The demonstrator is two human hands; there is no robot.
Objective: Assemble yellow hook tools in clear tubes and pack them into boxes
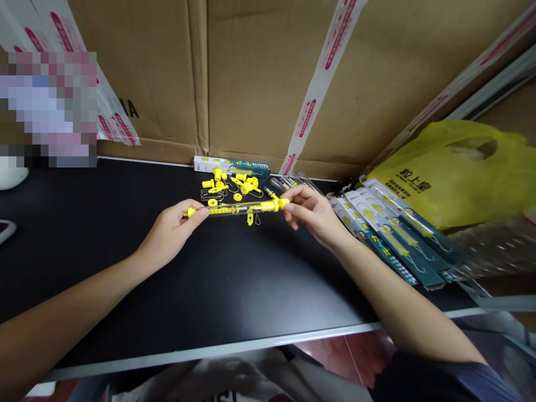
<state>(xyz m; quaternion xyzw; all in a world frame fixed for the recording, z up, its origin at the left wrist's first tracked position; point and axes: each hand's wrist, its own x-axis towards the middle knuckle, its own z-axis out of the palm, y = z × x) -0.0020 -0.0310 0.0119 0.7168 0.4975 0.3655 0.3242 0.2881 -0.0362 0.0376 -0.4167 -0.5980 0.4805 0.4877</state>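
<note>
A clear tube spring scale [240,208] with yellow fittings and a marked yellow strip inside lies level between my two hands, above the black table. My left hand [178,220] is closed around its left end, where a small yellow tip sticks out. At the other end, the thumb and fingers of my right hand [307,209] pinch the yellow cap. Just behind the tube, loose yellow plastic caps [218,174], rings [238,197] and metal wire hooks [210,195] are scattered. One yellow piece [250,218] with a wire loop shows below the tube.
A printed box [232,166] lies at the back against large taped cardboard [259,78]. Several green and white boxes [389,234] are stacked at the right, beside a yellow plastic bag [456,173]. The black table's pale front edge [218,353] is near my body. A blurred-out patch covers the upper left.
</note>
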